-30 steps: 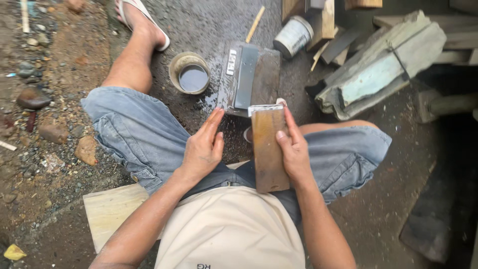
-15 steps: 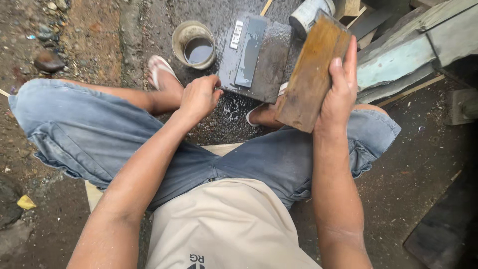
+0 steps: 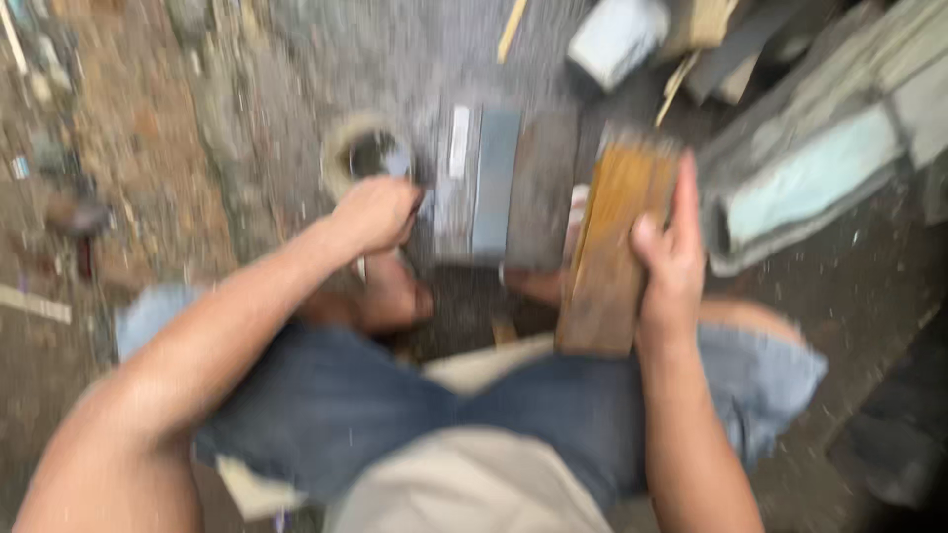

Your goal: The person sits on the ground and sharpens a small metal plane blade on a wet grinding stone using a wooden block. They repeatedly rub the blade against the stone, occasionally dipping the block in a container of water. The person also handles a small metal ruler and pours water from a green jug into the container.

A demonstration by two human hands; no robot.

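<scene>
Since half a second ago, the wooden block (image 3: 614, 247) has been swung from a slant to nearly upright in the view, and the left hand (image 3: 375, 215) has been brought from the knee up to the near left corner of the sharpening stone (image 3: 494, 183). The view is heavily blurred by motion.

The block is gripped along its right edge by the right hand (image 3: 671, 259), thumb laid on its face and fingers wrapped behind; its long axis runs away from the body, its far end just beside the stone's right edge. The left hand is curled into a loose fist; whether anything is pinched in it cannot be told.

The stone lies on the ground directly ahead, between the two hands, its long axis also pointing away. It is nearer to the left hand, which is touching or almost touching it.

A round water tin (image 3: 360, 158) is seen just beyond the left hand. Scrap timber (image 3: 820, 168) is piled to the right, on wet ground (image 3: 296, 59).
</scene>
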